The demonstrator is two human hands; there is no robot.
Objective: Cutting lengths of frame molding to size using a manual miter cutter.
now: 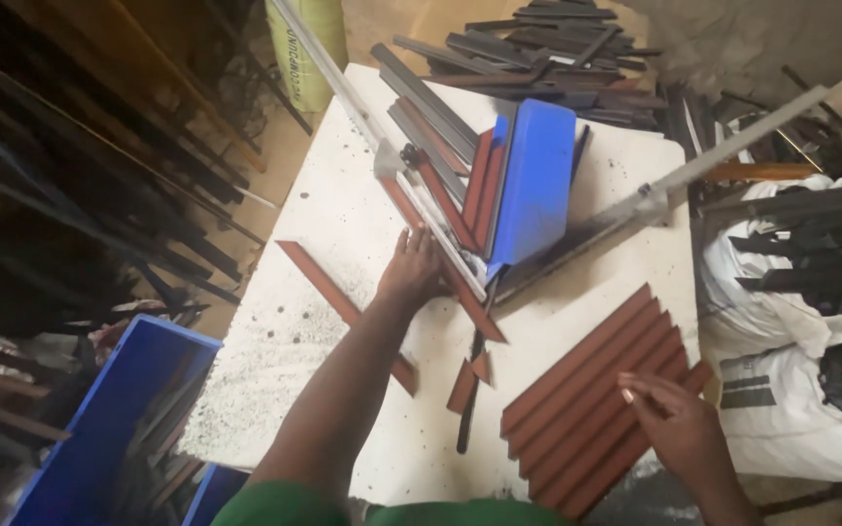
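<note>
Looking down at a white speckled worktable (304,321) covered in angle-section strips. The left hand (411,271) sits near the middle of the table, fingers spread and pressed flat on a long red-brown strip (440,263) that runs diagonally from about 11 o'clock down to 5 o'clock. It isn't gripping anything, just palm down on top of it. Just beside that strip at 1 o'clock is a blue plastic tray (536,180) tipped up on its side, with more red-brown and grey strips (431,117) fanned out under and behind it.

The right hand (676,421) is down at the 4 o'clock corner, fingers loosely curled, resting on the edge of a neat stack of red-brown strips (592,390) laid side by side, all slanting the same way. Can't tell if it's actually pinching 1 of them or just touching the top.

Another single red-brown strip (328,292) lies on its own at 9 o'clock of the left hand, partly hidden under the forearm. 2 short offcuts (470,378) and a thin dark bar (470,409) lie between the 2 hands.

Off the table: a pile of dark metal strips (557,58) at 12 o'clock, white sacks (782,312) stuffed with dark strips at 3 o'clock, a blue crate (99,429) at 8 o'clock, and long dark bars (99,166) stacked at 10 o'clock.
</note>
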